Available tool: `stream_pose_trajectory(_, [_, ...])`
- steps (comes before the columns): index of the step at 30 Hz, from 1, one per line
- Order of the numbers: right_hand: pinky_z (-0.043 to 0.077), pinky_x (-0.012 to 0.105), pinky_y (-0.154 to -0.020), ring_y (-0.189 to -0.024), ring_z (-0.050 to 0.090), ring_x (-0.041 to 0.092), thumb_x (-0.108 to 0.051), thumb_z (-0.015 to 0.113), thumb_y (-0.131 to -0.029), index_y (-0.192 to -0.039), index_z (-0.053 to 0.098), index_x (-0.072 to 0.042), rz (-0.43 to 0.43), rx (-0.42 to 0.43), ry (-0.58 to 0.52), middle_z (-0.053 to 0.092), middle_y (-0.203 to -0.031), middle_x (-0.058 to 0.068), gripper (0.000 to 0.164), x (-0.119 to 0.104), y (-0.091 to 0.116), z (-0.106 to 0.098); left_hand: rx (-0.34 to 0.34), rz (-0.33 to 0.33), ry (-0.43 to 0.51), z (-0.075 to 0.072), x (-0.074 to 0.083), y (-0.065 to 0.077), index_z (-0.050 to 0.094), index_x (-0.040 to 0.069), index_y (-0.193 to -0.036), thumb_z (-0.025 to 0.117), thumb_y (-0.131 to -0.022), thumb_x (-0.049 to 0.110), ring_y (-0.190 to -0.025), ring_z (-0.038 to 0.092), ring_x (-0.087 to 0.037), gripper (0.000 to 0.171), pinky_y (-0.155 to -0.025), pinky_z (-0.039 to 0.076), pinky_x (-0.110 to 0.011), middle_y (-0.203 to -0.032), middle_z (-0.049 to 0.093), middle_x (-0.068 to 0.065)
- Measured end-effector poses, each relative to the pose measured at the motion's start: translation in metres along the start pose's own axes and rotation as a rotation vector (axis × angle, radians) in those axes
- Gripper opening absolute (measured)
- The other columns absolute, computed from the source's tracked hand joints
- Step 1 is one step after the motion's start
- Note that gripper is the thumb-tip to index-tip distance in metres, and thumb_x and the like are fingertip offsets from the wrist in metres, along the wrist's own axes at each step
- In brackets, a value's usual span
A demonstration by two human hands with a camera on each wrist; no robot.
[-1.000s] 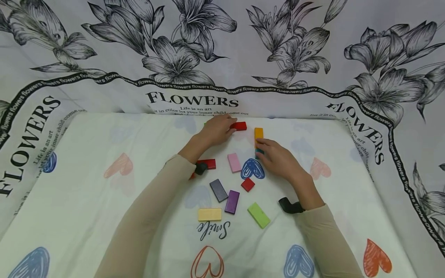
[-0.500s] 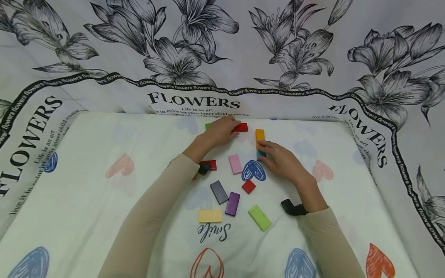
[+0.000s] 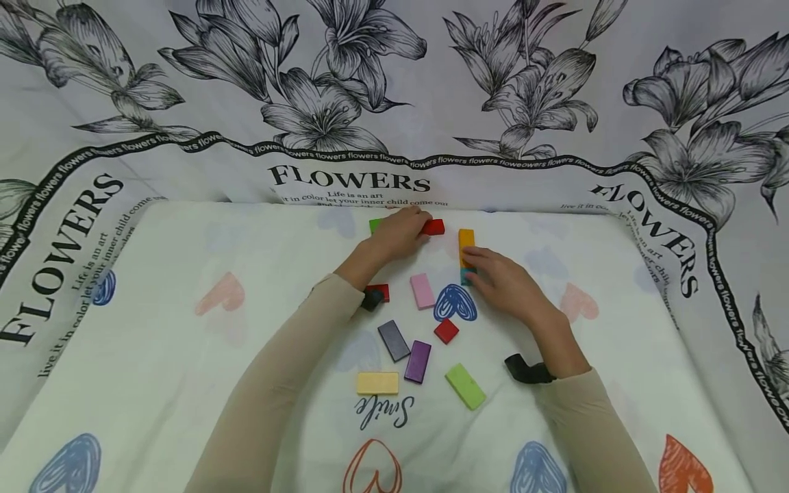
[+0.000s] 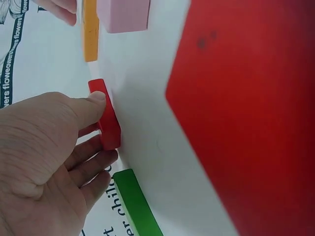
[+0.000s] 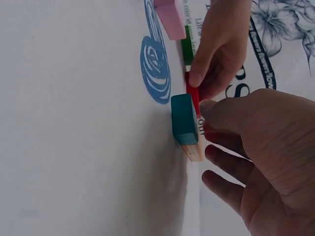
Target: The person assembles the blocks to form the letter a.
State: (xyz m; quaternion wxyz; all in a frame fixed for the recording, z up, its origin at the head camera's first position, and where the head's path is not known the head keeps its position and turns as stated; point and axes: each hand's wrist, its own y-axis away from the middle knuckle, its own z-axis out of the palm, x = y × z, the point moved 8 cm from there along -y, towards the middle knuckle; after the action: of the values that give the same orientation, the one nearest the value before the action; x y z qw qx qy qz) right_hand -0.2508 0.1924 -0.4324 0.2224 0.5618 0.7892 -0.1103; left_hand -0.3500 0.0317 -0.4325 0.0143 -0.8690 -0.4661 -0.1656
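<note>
In the head view my left hand (image 3: 401,233) is at the far edge of the white cloth, on a red block (image 3: 435,227). The left wrist view shows its thumb on one side of that red block (image 4: 110,120) and fingers on the other, pinching it. A green block (image 4: 135,201) lies just beyond the little finger. My right hand (image 3: 508,284) is beside an orange block (image 3: 466,239) and a teal block (image 3: 466,276), which stand end to end. Seen from the right wrist, its fingers are loosely spread, with the thumb tip close to the teal block (image 5: 183,118).
Nearer me lie a pink block (image 3: 422,291), a small red block (image 3: 446,331), a grey block (image 3: 394,340), a purple block (image 3: 418,361), a yellow block (image 3: 377,383) and a lime block (image 3: 465,386). Another red block (image 3: 383,292) is partly behind the left wrist.
The head view has shifted slightly. My right fingers have eased a little to the right, and more of the teal block shows. My left hand stays on the red block.
</note>
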Motion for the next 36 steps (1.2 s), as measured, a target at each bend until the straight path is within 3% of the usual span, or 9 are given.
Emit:
stream_pose_trajectory(5, [0.038, 0.057, -0.126, -0.154, 0.044, 0.039, -0.018, 0.061, -0.107, -0.151, 0.056, -0.003, 0.024, -0.024, 0.032, 0.049, -0.164, 0.015, 0.047, 0.004, 0.004, 0.004, 0.020, -0.003, -0.029, 0.002, 0.004, -0.005, 0.059, 0.010, -0.146, 0.065, -0.106, 0.025, -0.128, 0.059, -0.027, 0.043, -0.118, 0.048, -0.040, -0.137, 0.064, -0.011])
stream_pose_trajectory(14, [0.042, 0.057, -0.122, -0.152, 0.048, 0.041, -0.012, 0.063, -0.106, -0.149, 0.058, -0.001, 0.032, -0.001, 0.051, 0.052, -0.161, 0.018, 0.045, 0.010, 0.011, -0.006, 0.018, 0.034, -0.011, 0.003, 0.021, -0.015, 0.058, 0.011, -0.147, 0.063, -0.106, 0.020, -0.125, 0.058, -0.025, 0.042, -0.116, 0.050, -0.039, -0.137, 0.063, -0.010])
stream_pose_trajectory(21, [0.040, 0.057, -0.124, -0.154, 0.045, 0.040, -0.014, 0.062, -0.106, -0.151, 0.056, -0.004, 0.033, -0.018, -0.010, 0.050, -0.163, 0.016, 0.047, 0.007, 0.007, 0.001, -0.002, 0.008, -0.002, 0.001, 0.016, -0.012, 0.061, 0.010, -0.143, 0.065, -0.105, 0.016, -0.121, 0.058, -0.024, 0.038, -0.113, 0.051, -0.037, -0.132, 0.064, -0.010])
stream_pose_trajectory(36, [0.040, 0.055, -0.125, -0.153, 0.046, 0.039, -0.013, 0.062, -0.106, -0.150, 0.057, -0.002, 0.010, -0.021, -0.022, 0.052, -0.161, 0.017, 0.046, 0.004, -0.001, 0.003, -0.036, -0.001, 0.052, 0.001, 0.018, -0.017, 0.064, 0.009, -0.138, 0.066, -0.104, 0.016, -0.113, 0.059, -0.025, 0.034, -0.110, 0.052, -0.037, -0.128, 0.067, -0.010])
